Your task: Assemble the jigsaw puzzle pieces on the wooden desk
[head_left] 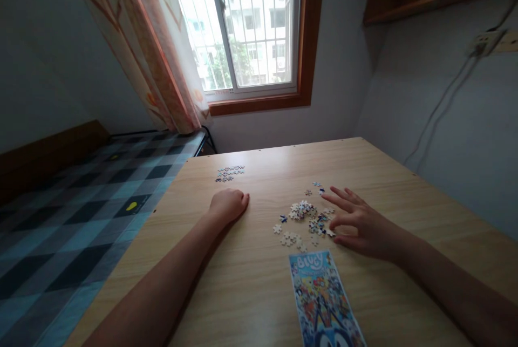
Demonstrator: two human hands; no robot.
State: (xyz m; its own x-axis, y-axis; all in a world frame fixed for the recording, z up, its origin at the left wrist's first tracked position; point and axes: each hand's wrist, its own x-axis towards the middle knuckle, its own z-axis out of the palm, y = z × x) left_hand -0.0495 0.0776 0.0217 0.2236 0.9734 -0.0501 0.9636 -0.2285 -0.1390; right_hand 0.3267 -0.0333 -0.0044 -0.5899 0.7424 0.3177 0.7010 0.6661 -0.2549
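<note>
My left hand [229, 205] rests on the wooden table [259, 293] curled into a loose fist, with nothing visible in it. My right hand [358, 222] hovers with fingers spread at the right edge of a pile of loose jigsaw pieces [306, 218]; its fingertips reach among the pieces. A small cluster of joined or sorted pieces [229, 173] lies farther back on the left. A colourful cartoon puzzle picture card [324, 301] lies flat near the front edge, just below the pile.
A bed with a blue and black checked cover [76, 217] stands against the table's left side. Behind the table are a window [246, 28] with a floral curtain [149, 50], a wall shelf, and a cable running down the right wall.
</note>
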